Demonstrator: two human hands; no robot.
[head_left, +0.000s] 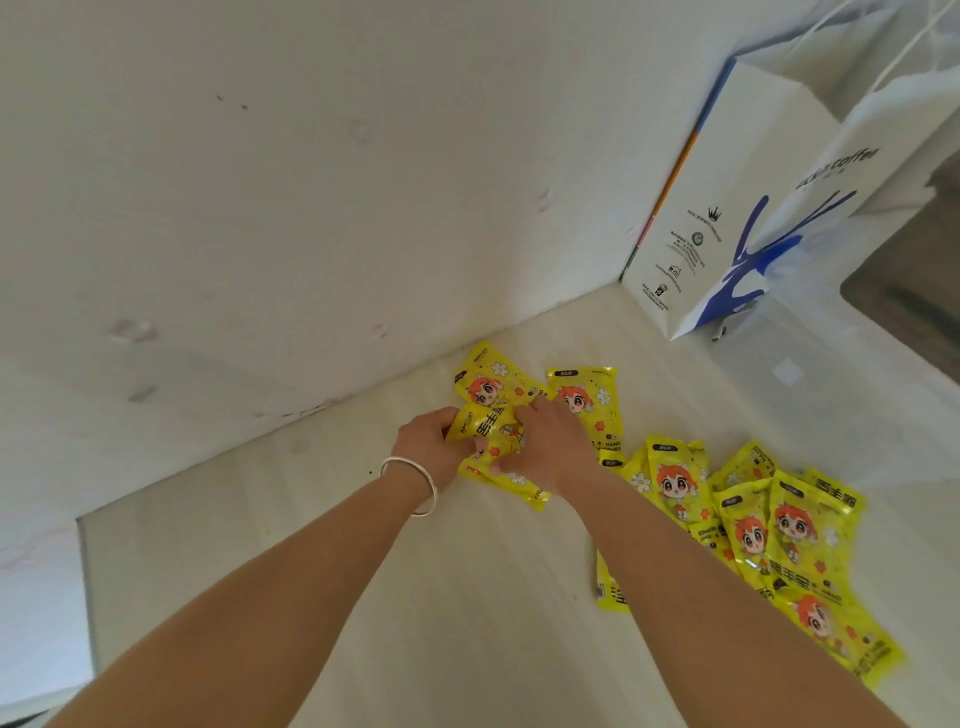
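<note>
Yellow packets (485, 423) are sitting bunched between both hands at the far side of the table (467, 597), close to the wall (260, 208). The left hand (428, 441) is curling its fingers round the bunch's left end. The right hand (553, 441) is pinching the right end, fingers above and thumb below. The bunch's long axis is running from far left to near right. A loose pile (769, 525) of more packets is lying to the right, nearer the right hand, with a paper bag (737, 171) standing beyond.
</note>
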